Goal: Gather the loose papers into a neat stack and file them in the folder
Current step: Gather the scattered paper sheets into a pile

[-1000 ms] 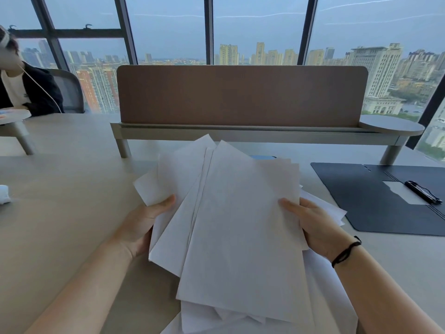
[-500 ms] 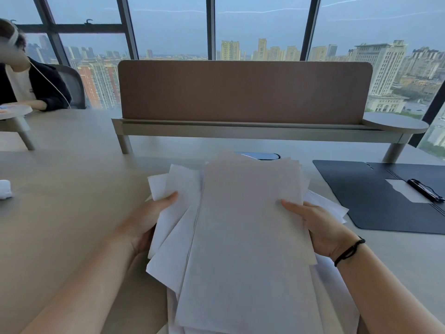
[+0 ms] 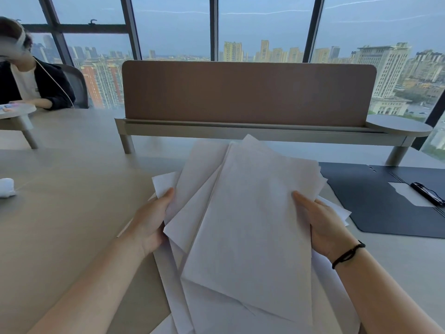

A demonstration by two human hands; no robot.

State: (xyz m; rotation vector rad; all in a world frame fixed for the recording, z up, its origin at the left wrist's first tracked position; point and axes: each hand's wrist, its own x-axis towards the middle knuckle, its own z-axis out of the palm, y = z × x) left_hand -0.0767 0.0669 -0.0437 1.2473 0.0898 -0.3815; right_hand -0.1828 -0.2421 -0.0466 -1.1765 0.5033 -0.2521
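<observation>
1. Fingers first, head view: I see the left hand (image 3: 150,224) with its thumb laid flat on top of the papers (image 3: 250,237) at their left edge, the other fingers tucked out of sight underneath, so it pinches the sheets. The right hand (image 3: 325,227) mirrors it on the right edge, thumb on top and pointing inward, the rest hidden below; it grips the same bundle. A black cord bracelet (image 3: 348,254) sits on that wrist.
2. Between my two thumbs the papers are white, blank as far as I can tell, and fanned rather than squared: the top sheet is tilted, its far corner pointing away from the hands, and several sheets splay out beneath it towards the left thumb. More sheet edges poke out past the right fingers and below both wrists.
3. Beyond the right hand, well apart from the fingers, the dark folder (image 3: 385,203) lies open and flat on the desk (image 3: 60,213), with a black clip (image 3: 427,194) and a white sheet inside.
4. Far beyond the fingertips stands a brown divider panel (image 3: 248,92); off past the left hand another person (image 3: 31,83) sits at the desk.
</observation>
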